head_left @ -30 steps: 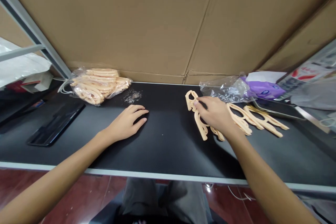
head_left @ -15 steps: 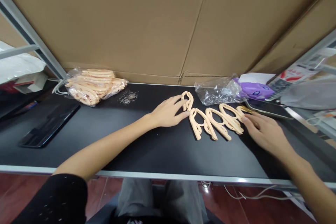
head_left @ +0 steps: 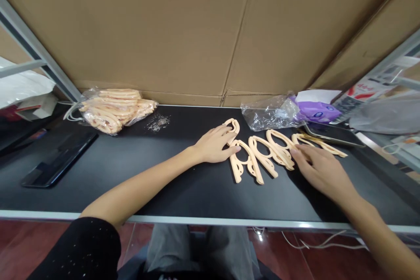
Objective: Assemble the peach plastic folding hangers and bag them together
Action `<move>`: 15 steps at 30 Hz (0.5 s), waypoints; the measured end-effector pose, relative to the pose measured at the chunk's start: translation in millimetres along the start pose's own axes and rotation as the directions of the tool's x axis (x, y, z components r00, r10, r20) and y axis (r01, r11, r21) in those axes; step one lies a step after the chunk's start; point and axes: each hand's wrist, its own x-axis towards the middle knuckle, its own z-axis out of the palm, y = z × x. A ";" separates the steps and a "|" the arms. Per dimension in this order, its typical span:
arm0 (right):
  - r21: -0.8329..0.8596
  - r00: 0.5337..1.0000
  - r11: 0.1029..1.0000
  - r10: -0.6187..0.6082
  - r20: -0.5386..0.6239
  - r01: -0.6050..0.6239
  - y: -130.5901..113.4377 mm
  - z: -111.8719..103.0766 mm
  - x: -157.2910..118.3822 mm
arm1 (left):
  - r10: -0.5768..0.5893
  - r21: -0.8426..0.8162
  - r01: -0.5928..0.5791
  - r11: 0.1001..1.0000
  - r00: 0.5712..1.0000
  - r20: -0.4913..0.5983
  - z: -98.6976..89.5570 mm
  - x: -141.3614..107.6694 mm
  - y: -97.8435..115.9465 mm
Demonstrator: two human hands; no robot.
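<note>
Several beige plastic folding hangers (head_left: 257, 168) lie folded in a slanting row on the black desk, close together or overlapping. Stretched over the leftmost hanger (head_left: 235, 125) are the fingers of my left hand (head_left: 215, 143). Its thumb is spread apart and touches the top of the neighbouring one. At the row's right end, my right hand (head_left: 323, 166) has its fingers bent and closed on another folding hanger (head_left: 333, 148); the hand hides part of it.
A clear bag of more hangers (head_left: 114, 107) lies back left, beside pale crumbs (head_left: 158, 123). A dark phone (head_left: 61, 159) rests at left. Back right are crumpled clear plastic (head_left: 262, 116), a purple tissue pack (head_left: 316, 111) and a tablet (head_left: 334, 133). Cardboard (head_left: 157, 30) stands behind.
The hangers in the row have shifted left and slightly toward me. My right hand has moved left, and more of the rightmost hanger shows. My left hand has come slightly nearer.
</note>
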 end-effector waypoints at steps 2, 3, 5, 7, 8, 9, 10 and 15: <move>0.023 0.997 1.000 0.000 -0.073 0.001 -9.3 -6.1 8.1 | 0.053 -0.031 -0.054 0.998 0.998 -0.036 -2.4 -5.5 -1.3; 0.041 0.993 0.999 0.015 -0.113 -0.010 -13.7 -8.7 14.4 | 0.075 -0.037 -0.077 0.996 0.996 -0.049 -4.4 -9.4 -2.0; 0.067 0.982 0.996 0.068 -0.177 -0.057 -21.1 -12.4 31.0 | 0.096 -0.022 -0.097 0.995 0.993 -0.070 -9.8 -19.7 -3.6; 0.062 0.965 0.989 0.145 -0.218 -0.135 -25.6 -13.5 51.0 | 0.090 0.009 -0.090 0.996 0.993 -0.080 -16.3 -32.5 -5.4; 0.067 0.952 0.978 0.210 -0.221 -0.200 -26.6 -13.1 61.3 | 0.084 0.019 -0.082 0.996 0.993 -0.084 -19.3 -38.9 -6.5; 0.080 0.936 0.958 0.285 -0.205 -0.275 -26.8 -12.3 71.4 | 0.079 0.020 -0.077 0.997 0.993 -0.091 -21.8 -44.8 -7.5; 0.102 0.915 0.929 0.368 -0.167 -0.355 -26.2 -11.1 80.8 | 0.079 0.014 -0.078 0.997 0.992 -0.101 -23.8 -49.8 -8.6; 0.220 0.860 0.847 0.507 -0.062 -0.484 -19.6 -0.2 110.8 | 0.156 -0.025 -0.160 0.987 0.981 -0.119 -25.0 -57.4 -11.1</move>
